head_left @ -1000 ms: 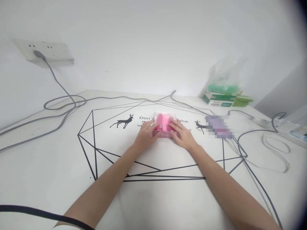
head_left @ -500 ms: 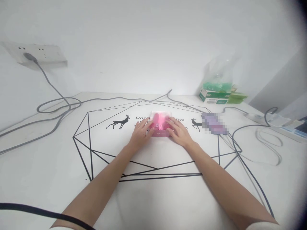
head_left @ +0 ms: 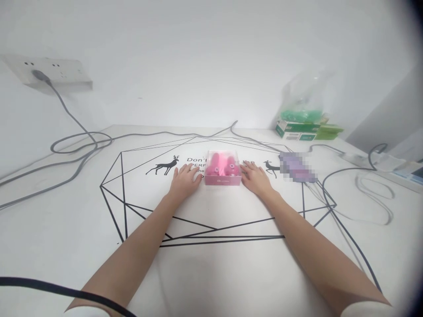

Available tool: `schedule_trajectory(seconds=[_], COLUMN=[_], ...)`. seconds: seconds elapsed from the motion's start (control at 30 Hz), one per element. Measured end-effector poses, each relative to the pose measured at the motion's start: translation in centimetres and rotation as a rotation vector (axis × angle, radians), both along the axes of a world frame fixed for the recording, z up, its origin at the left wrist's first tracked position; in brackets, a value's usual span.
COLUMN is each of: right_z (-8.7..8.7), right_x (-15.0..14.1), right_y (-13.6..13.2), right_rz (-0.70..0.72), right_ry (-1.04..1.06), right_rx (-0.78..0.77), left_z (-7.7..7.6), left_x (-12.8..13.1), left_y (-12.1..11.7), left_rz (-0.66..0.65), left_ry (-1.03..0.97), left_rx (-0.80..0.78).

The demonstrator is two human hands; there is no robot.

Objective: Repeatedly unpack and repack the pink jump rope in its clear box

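A small pink box (head_left: 223, 180) with a clear cover stands on the table mat (head_left: 211, 207) in the middle of the view. Rounded pink items show through the cover, but I cannot make out their kind. My left hand (head_left: 185, 179) lies on the mat just left of the box, fingers spread and holding nothing. On the other side my right hand (head_left: 256, 177) rests close to the box's right edge, also with fingers apart and nothing in it.
A blurred-out purple flat object (head_left: 298, 167) lies to the right. Green-and-white boxes (head_left: 299, 130) with a plastic bag (head_left: 302, 101) on top stand at the back right. Grey cable (head_left: 79, 152) loops at left, and a dark cable (head_left: 353, 246) runs down the right. A wall socket (head_left: 69, 75) is upper left.
Both hands have come off the box and moved outward, the left one leftward and the right one rightward. The box stays in place, now fully visible.
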State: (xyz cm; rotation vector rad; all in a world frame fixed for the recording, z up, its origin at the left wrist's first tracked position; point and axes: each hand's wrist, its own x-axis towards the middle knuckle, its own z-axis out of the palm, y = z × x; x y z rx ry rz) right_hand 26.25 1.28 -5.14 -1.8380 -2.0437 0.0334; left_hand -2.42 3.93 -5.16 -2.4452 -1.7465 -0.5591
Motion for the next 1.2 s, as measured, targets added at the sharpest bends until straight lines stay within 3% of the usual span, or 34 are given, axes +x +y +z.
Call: schedule_trajectory(seconds=[0.5, 0.97, 1.2], right_z=[0.48, 0.14, 0.09], right_x=[-0.22, -0.09, -0.02], right_y=[-0.21, 0.01, 0.14], right_rz=[-0.004, 0.016, 0.001], right_ry=[-0.045, -0.036, 0.033], right_rx=[-0.079, -0.003, 0.101], left_z=[0.22, -0.02, -0.32], left_x=[0.04, 0.12, -0.03], left_y=[0.25, 0.38, 0.62], left_rz=[-0.01, -0.031, -0.046], left_ry=[-0.009, -0.005, -0.115], left_rx=[-0.077, 0.001, 0.097])
